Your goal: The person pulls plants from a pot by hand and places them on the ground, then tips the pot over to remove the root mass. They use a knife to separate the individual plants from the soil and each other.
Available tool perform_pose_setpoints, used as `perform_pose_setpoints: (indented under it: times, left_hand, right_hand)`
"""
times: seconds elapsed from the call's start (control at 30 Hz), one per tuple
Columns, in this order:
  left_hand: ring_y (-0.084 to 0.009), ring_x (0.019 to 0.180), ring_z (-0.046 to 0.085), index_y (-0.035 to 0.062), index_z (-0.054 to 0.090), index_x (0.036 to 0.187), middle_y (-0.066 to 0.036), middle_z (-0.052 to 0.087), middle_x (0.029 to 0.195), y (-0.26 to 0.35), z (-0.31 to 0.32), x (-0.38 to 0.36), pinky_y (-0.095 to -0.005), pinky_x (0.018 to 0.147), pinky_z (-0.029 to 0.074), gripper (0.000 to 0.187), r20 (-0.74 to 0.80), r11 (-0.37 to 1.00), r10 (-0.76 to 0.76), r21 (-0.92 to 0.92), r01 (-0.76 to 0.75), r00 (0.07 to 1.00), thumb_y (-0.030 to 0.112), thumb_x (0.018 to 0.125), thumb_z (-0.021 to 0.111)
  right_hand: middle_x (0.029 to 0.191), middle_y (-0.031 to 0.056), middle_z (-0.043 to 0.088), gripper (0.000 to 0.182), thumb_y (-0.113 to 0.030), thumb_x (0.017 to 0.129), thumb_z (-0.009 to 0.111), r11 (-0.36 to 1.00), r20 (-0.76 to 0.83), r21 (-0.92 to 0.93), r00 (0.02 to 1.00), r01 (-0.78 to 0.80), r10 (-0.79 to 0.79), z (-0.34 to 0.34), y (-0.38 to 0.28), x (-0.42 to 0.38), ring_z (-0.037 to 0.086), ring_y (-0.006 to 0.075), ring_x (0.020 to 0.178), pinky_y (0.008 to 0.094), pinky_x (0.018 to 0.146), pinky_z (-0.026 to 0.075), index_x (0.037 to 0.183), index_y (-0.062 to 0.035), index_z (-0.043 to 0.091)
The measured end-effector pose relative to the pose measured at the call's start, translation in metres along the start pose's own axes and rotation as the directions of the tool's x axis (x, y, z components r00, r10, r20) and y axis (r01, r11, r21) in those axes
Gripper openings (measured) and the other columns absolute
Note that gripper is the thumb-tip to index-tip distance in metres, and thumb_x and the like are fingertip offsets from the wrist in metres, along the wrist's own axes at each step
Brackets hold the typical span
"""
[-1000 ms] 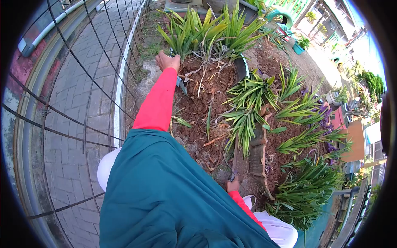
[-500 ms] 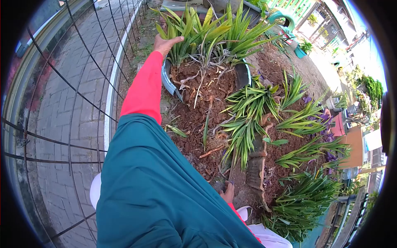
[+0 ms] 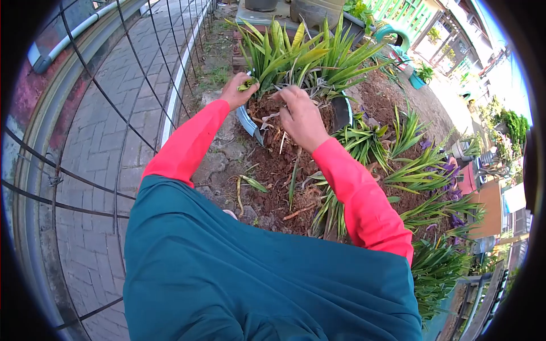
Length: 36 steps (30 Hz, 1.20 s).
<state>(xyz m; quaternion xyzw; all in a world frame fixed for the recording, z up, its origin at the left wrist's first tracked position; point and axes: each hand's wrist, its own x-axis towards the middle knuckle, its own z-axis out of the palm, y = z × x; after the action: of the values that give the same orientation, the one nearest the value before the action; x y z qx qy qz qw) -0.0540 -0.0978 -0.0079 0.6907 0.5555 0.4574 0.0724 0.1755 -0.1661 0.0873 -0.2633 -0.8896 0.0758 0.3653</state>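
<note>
Both hands work at the base of a clump of plants (image 3: 296, 54) with long, strap-shaped green and yellow-green leaves that fan upward and outward, their long axes running away from the person toward the top of the view. The clump stands in loose, crumbly red-brown soil (image 3: 278, 165), strewn with dry stalks and pale, curled dead leaves, inside a round planter whose thin grey rim (image 3: 248, 122) curves along its left side.

The left hand (image 3: 238, 91) sits at the left edge of the clump, fingers pinched together around a small tuft of green leaves. The right hand (image 3: 301, 116) lies just beside it, back of the hand up, fingers curled down into the dry stalks at the foot of the plants; whether they grip anything cannot be told.

To the left runs a paved path of grey bricks (image 3: 108, 148) behind a black wire fence (image 3: 122, 142). To the right, more spiky-leaved plants (image 3: 409, 170) grow from bare soil.
</note>
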Motion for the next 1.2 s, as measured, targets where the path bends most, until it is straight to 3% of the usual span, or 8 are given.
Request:
perform_pose_setpoints:
  times: [0.17,0.27,0.33,0.47,0.77,0.87,1.13,1.2]
  left_hand:
    - [-0.03,0.086,0.059,0.0021,0.063,0.087,-0.011,0.058,0.09,0.0,0.013,-0.016,-0.0356,0.075,0.046,0.023,-0.155,0.995,0.039,-0.087,-0.053,0.987,0.022,0.076,0.066]
    - [-0.0296,0.086,0.059,0.0026,0.063,0.089,-0.011,0.058,0.091,0.006,0.006,-0.024,-0.0355,0.076,0.046,0.02,-0.199,0.986,0.072,-0.135,-0.101,0.977,0.017,0.076,0.066]
    - [-0.0298,0.087,0.059,0.0031,0.063,0.09,-0.011,0.058,0.092,0.006,0.002,-0.028,-0.0355,0.076,0.046,0.018,-0.176,0.985,0.066,-0.144,-0.091,0.982,0.015,0.076,0.064]
    - [-0.0279,0.088,0.059,0.0029,0.061,0.09,-0.011,0.058,0.098,-0.001,0.01,-0.031,-0.0331,0.078,0.045,0.016,-0.236,0.979,0.061,-0.177,-0.104,0.97,0.011,0.076,0.063]
    - [-0.0253,0.126,0.034,-0.0013,0.02,0.132,-0.017,0.036,0.132,-0.003,0.024,-0.035,-0.0334,0.107,0.024,0.085,-0.011,0.746,-0.196,-0.651,0.142,0.981,0.0,0.063,0.069]
    - [-0.0308,0.131,0.027,-0.0031,0.009,0.138,-0.022,0.029,0.138,-0.002,0.027,-0.051,-0.0354,0.109,0.02,0.094,-0.076,0.941,-0.195,-0.297,0.165,0.978,-0.002,0.063,0.067]
    - [-0.0418,0.119,0.036,-0.0092,0.034,0.125,-0.029,0.039,0.125,-0.031,0.087,-0.049,-0.0446,0.101,0.028,0.048,-0.254,0.782,-0.599,-0.391,0.485,0.759,0.016,0.085,0.046]
    - [-0.0416,0.113,0.041,-0.0063,0.041,0.119,-0.026,0.045,0.119,-0.022,0.091,-0.048,-0.0458,0.097,0.031,0.04,-0.353,0.799,-0.594,-0.37,0.475,0.723,0.018,0.087,0.045]
  right_hand:
    - [0.089,0.0162,0.056,0.021,-0.005,0.075,0.047,0.969,-0.106,-0.161,0.973,0.186,-0.204,0.038,0.013,0.118,0.054,0.0354,0.09,0.0423,0.078,0.045,0.093,-0.0019,0.057]
    - [0.089,0.0168,0.06,0.024,-0.014,0.077,0.047,0.932,0.32,-0.326,0.946,0.156,-0.047,0.067,0.024,0.14,0.058,0.0343,0.089,0.04,0.077,0.047,0.092,-0.0025,0.061]
    - [0.103,0.012,0.064,0.036,-0.033,0.073,0.056,0.796,0.509,-0.605,0.756,-0.026,0.412,0.081,0.03,0.143,0.062,0.0289,0.095,0.0381,0.078,0.047,0.097,-0.0079,0.067]
    - [0.113,0.0078,0.062,0.047,-0.039,0.073,0.055,0.69,0.439,-0.704,0.661,-0.169,0.609,0.097,0.039,0.147,0.061,0.0225,0.102,0.0358,0.081,0.046,0.108,-0.0099,0.065]
    - [0.107,0.0106,0.064,0.066,-0.058,0.06,0.067,0.682,0.513,-0.61,0.455,-0.402,0.728,0.103,0.042,0.162,0.059,0.0228,0.105,0.0353,0.088,0.044,0.101,-0.0074,0.067]
    - [0.107,0.0127,0.063,0.056,-0.048,0.059,0.071,0.669,0.55,-0.601,0.381,-0.438,0.743,0.086,0.022,0.159,0.059,0.0228,0.102,0.0343,0.087,0.044,0.1,-0.0103,0.067]
    - [0.098,0.0075,0.064,0.04,-0.041,0.074,0.059,0.519,0.488,-0.848,0.225,-0.108,0.843,0.112,0.007,0.154,0.063,0.0238,0.088,0.0457,0.077,0.048,0.102,-0.0133,0.064]
    - [0.107,0.0113,0.063,0.052,-0.041,0.063,0.064,0.579,0.478,-0.753,0.347,-0.312,0.807,0.104,-0.002,0.146,0.06,0.0244,0.103,0.03,0.086,0.045,0.101,-0.0065,0.066]
